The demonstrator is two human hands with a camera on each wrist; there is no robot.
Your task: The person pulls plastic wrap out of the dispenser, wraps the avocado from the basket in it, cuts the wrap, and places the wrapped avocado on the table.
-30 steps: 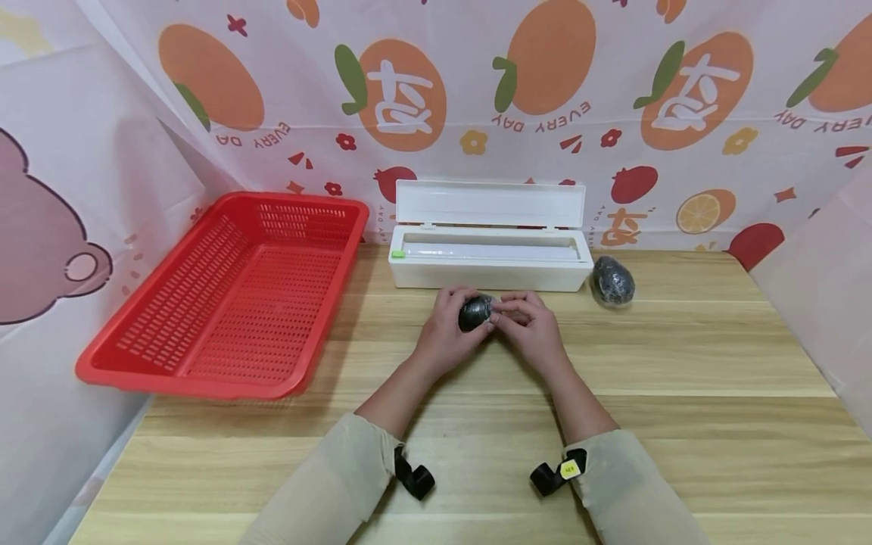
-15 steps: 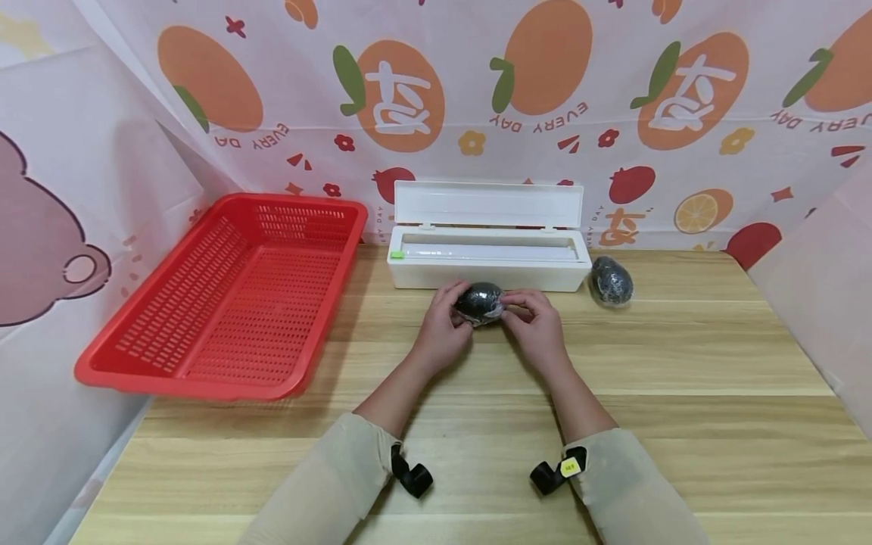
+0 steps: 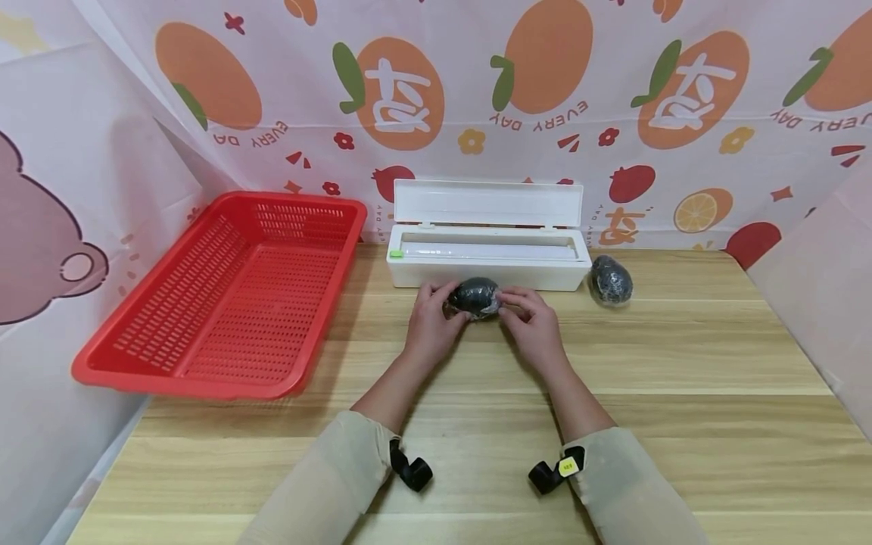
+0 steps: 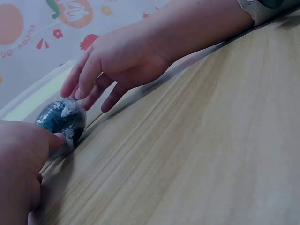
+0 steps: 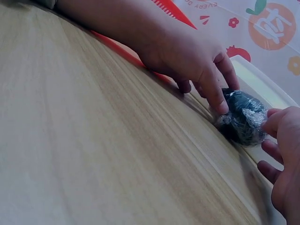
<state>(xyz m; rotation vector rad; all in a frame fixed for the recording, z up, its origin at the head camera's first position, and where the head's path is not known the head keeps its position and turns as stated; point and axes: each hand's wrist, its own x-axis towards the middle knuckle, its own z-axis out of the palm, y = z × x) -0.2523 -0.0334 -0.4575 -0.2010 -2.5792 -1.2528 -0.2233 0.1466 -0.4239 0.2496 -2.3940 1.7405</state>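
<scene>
A dark, egg-shaped avocado [image 3: 476, 296] wrapped in clear cling film lies on the wooden table, in front of a white cling film box. My left hand [image 3: 431, 325] grips its left end, thumb in front and fingers behind, as the right wrist view also shows with the avocado [image 5: 243, 117]. At the other end my right hand [image 3: 534, 327] holds the bunched film with its fingertips. In the left wrist view, crumpled film shows on the avocado [image 4: 63, 119]. A second wrapped avocado [image 3: 610, 281] sits by the box's right end.
The white cling film box [image 3: 490, 274] stands with its lid [image 3: 487, 203] raised and a roll [image 3: 487, 250] inside. To the left is a red perforated basket [image 3: 300, 356]. A fruit-printed cloth [image 3: 470, 68] hangs behind the table [image 3: 681, 378].
The avocado has been turned, so more of its dark side shows from above. My left hand has shifted slightly left, and my right hand has stayed at the right end.
</scene>
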